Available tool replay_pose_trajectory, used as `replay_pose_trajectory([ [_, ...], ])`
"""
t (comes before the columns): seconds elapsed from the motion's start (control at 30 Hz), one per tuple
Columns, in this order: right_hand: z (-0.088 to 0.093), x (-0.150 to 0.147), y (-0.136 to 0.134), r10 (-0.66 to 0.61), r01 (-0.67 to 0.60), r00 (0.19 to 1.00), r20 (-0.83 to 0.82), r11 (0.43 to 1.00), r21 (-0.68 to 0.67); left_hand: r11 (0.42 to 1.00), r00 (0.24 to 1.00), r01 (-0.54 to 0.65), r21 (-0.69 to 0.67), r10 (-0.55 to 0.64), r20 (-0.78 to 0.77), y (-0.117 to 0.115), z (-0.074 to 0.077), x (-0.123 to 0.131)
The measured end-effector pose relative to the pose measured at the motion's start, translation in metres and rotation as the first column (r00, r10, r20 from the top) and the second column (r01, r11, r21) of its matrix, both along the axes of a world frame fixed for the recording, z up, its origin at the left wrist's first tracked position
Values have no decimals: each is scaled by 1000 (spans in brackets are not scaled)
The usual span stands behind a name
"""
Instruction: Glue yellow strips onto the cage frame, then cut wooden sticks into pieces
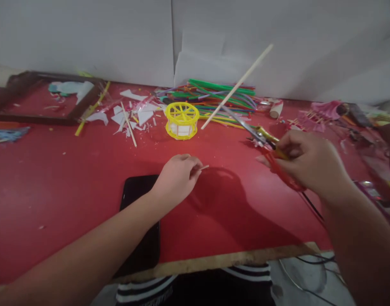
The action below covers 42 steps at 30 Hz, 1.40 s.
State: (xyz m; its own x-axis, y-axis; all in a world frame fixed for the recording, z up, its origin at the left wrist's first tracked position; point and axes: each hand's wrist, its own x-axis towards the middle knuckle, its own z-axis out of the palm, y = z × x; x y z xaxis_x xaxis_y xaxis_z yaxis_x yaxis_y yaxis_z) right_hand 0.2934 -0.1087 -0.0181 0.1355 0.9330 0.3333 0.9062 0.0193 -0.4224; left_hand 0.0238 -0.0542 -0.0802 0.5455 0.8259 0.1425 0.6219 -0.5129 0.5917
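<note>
My left forearm (95, 238) crosses a black phone (146, 250); both hands are full.
My left hand (181, 176) pinches a short stick (205, 167); to its right, my right hand (312, 163) grasps scissors (261, 139), a long stick (242, 80) crossing their tips beyond. I'd hold the pinch steady, clear of the scissors.

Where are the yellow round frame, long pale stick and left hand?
Yellow round frame (182, 113): head view, top hub.
Long pale stick (237, 86): head view, mid-length.
Left hand (179, 174): head view, its back.
</note>
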Motion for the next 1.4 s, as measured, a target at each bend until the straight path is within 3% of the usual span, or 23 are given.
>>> replay_pose_trajectory([
  [0.1, -9, -16, 8, 25, -26, 999, 43, 999, 28, 991, 985, -123, 44, 117, 126, 1, -4, 0],
  [0.2, -29, -25, 13, 84, -85, 995, 50, 996, 18, 956, 831, -271, -116, 293, 472, 6, -5, 1],
  [0.27, -41, -28, 13, 115, -115, 992, 54, 993, -1, 944, 708, -228, -240, 330, 624, 9, -3, 1],
  [0.33, -49, -30, 11, 132, -132, 990, 50, 991, -13, 939, 651, -167, -300, 334, 681, 10, 0, 0],
  [0.5, -57, -30, 5, 194, -194, 980, 38, 981, -12, 936, 683, -161, -314, 336, 649, 5, 6, -3],
  [0.63, -59, -27, 3, 230, -232, 971, 57, 973, 20, 938, 652, -171, -303, 338, 678, 0, 8, -3],
  [0.73, -56, -28, 2, 274, -277, 956, 108, 961, 6, 942, 686, -180, -285, 328, 650, -1, 8, -4],
  [0.9, -50, -34, -1, 358, -354, 921, 156, 934, -53, 973, 772, -200, -113, 227, 594, -4, 8, -5],
  [1.07, -54, -43, -5, 396, -373, 900, 183, 916, -149, 995, 831, -94, 35, 59, 553, -9, 13, -4],
  [1.4, -63, -49, -7, 296, -270, 918, 263, 954, -129, 985, 874, -94, 143, 13, 485, -9, 15, -4],
])
